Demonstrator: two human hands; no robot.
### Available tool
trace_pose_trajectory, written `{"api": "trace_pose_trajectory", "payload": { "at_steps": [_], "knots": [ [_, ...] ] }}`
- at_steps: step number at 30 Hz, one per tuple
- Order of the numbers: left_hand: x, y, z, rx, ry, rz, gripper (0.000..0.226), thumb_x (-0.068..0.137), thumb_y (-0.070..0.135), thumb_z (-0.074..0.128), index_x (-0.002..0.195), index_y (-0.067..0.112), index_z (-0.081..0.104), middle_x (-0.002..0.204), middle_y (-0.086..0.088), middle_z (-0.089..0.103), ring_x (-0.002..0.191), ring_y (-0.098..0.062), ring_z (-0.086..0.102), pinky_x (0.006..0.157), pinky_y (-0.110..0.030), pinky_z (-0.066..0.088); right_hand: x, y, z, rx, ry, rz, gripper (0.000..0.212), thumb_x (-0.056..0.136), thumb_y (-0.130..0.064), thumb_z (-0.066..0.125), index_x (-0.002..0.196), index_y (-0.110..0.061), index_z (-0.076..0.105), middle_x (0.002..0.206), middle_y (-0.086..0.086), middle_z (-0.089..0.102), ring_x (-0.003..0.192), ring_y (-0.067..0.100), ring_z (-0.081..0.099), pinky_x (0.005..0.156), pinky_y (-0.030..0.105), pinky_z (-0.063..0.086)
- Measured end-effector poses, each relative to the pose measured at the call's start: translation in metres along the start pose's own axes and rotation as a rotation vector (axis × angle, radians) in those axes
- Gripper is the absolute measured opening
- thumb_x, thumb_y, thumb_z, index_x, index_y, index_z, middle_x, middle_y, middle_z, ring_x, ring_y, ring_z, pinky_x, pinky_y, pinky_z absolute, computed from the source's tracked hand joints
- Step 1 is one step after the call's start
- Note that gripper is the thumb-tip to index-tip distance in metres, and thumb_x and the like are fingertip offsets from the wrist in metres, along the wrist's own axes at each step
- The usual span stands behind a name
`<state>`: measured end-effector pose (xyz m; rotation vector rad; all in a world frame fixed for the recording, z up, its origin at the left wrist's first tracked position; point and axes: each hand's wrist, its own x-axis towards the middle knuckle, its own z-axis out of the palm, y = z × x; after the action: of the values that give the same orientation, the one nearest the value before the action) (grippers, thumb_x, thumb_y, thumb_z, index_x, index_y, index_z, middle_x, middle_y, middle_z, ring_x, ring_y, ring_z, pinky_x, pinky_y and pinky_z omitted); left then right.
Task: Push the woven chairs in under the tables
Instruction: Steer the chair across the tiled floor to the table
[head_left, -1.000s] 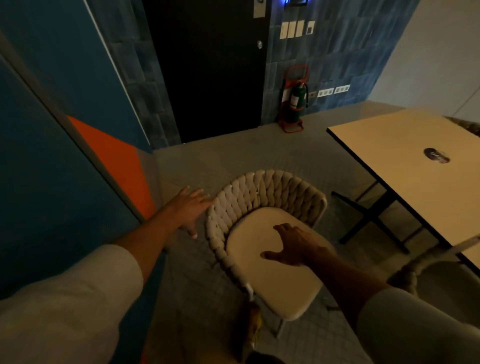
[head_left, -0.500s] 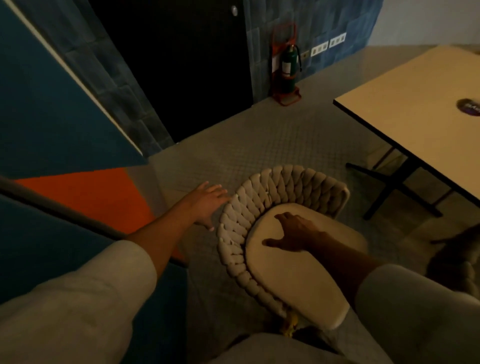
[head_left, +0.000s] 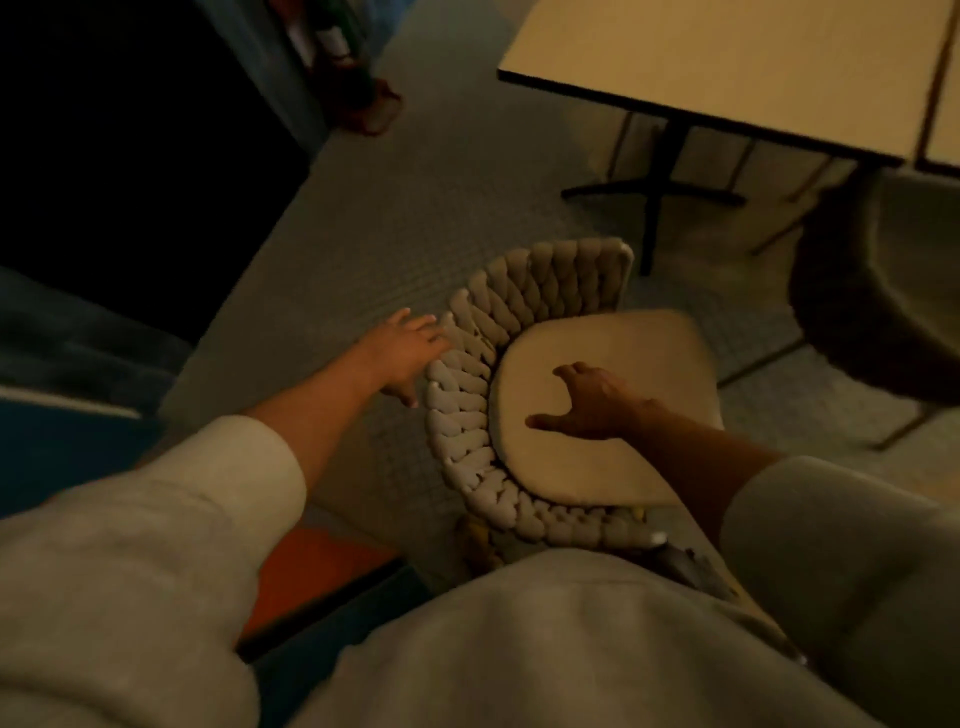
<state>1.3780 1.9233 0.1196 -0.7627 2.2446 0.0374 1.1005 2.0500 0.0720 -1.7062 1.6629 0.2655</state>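
The left hand (head_left: 402, 351) had its fingers (head_left: 423, 327) spread apart and laid flat against the outside of the woven backrest (head_left: 478, 364), touching the braided cords near its upper curve, with the thumb pointing down toward the floor. The right hand (head_left: 589, 400) rested palm-down on the pale seat cushion (head_left: 613, 457), its fingers splayed and the thumb stretched out to the side; they gripped nothing, only pressed on the cushion. Both forearms were bare, running back into loose light sleeves (head_left: 156, 545) that filled the lower part of the view.

The woven chair (head_left: 524, 322) stood on the grey textured floor (head_left: 415, 208), clear of the table (head_left: 727, 57). Its curved backrest faced the person's left side and its open seat front pointed toward the table's near edge. The seat was not under the tabletop; a strip of bare floor lay between the chair and the table's dark cross-shaped base (head_left: 654, 192). The table's near-left corner showed a dark edge band around a pale top.

A second, darker chair (head_left: 878, 291) stood beside the table's near edge at the right, partly under it; blur hid its details. A dark doorway (head_left: 130, 130) lay at the far left, and an orange panel (head_left: 322, 577) showed low beside the left sleeve.
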Motion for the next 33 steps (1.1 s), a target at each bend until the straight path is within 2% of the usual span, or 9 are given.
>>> {"api": "trace_pose_trajectory", "payload": {
  "at_steps": [4, 9, 16, 20, 26, 30, 33],
  "knots": [
    [0.031, -0.021, -0.011, 0.165, 0.068, 0.178, 0.116, 0.070, 0.065, 0.082, 0.161, 0.024, 0.024, 0.170, -0.004, 0.021, 0.157, -0.027, 0.016, 0.127, -0.052, 0.015, -0.012, -0.017, 0.022, 0.096, 0.044, 0.137, 0.117, 0.077, -0.093, 0.056, 0.161, -0.017, 0.032, 0.161, 0.011, 0.042, 0.141, 0.034, 0.048, 0.111, 0.046, 0.046],
    [0.063, -0.012, -0.034, 0.314, 0.082, 0.333, 0.114, 0.073, 0.064, 0.079, 0.162, 0.025, 0.021, 0.169, -0.004, 0.023, 0.156, -0.026, 0.017, 0.127, -0.048, 0.015, -0.027, -0.023, 0.046, 0.220, 0.113, 0.279, 0.118, 0.075, -0.097, 0.050, 0.160, -0.018, 0.034, 0.159, 0.011, 0.044, 0.141, 0.034, 0.047, 0.112, 0.049, 0.046],
    [0.076, 0.000, -0.045, 0.348, 0.079, 0.417, 0.102, 0.076, 0.065, 0.076, 0.159, 0.026, 0.030, 0.164, -0.003, 0.036, 0.155, -0.025, 0.021, 0.126, -0.048, 0.016, -0.024, -0.029, 0.064, 0.401, 0.129, 0.347, 0.106, 0.083, -0.088, 0.054, 0.158, -0.016, 0.038, 0.158, 0.012, 0.045, 0.143, 0.033, 0.045, 0.114, 0.048, 0.043],
    [0.081, -0.006, -0.046, 0.368, 0.032, 0.444, 0.091, 0.084, 0.063, 0.069, 0.157, 0.024, 0.033, 0.164, -0.006, 0.036, 0.154, -0.025, 0.023, 0.125, -0.044, 0.017, -0.023, -0.040, 0.072, 0.448, 0.129, 0.390, 0.102, 0.085, -0.088, 0.052, 0.156, -0.015, 0.042, 0.155, 0.012, 0.049, 0.139, 0.032, 0.049, 0.113, 0.046, 0.045],
    [0.108, -0.035, -0.043, 0.422, 0.020, 0.560, 0.088, 0.085, 0.066, 0.066, 0.156, 0.027, 0.035, 0.162, -0.004, 0.038, 0.152, -0.024, 0.028, 0.124, -0.043, 0.019, -0.009, -0.059, 0.093, 0.518, 0.107, 0.518, 0.097, 0.086, -0.090, 0.047, 0.149, -0.017, 0.052, 0.149, 0.009, 0.057, 0.132, 0.029, 0.055, 0.109, 0.042, 0.046],
    [0.149, -0.070, -0.035, 0.513, 0.037, 0.685, 0.093, 0.079, 0.072, 0.067, 0.156, 0.033, 0.031, 0.155, -0.006, 0.047, 0.143, -0.026, 0.041, 0.118, -0.040, 0.029, 0.010, -0.084, 0.103, 0.600, 0.182, 0.674, 0.090, 0.090, -0.086, 0.047, 0.147, -0.017, 0.055, 0.143, 0.007, 0.063, 0.126, 0.027, 0.060, 0.103, 0.039, 0.049],
    [0.188, -0.096, -0.022, 0.573, 0.072, 0.793, 0.098, 0.075, 0.079, 0.063, 0.156, 0.034, 0.029, 0.152, -0.002, 0.049, 0.140, -0.025, 0.044, 0.116, -0.041, 0.029, 0.034, -0.116, 0.113, 0.660, 0.227, 0.805, 0.090, 0.088, -0.089, 0.043, 0.144, -0.020, 0.057, 0.138, 0.005, 0.066, 0.121, 0.026, 0.063, 0.096, 0.040, 0.052]
  ]
}}
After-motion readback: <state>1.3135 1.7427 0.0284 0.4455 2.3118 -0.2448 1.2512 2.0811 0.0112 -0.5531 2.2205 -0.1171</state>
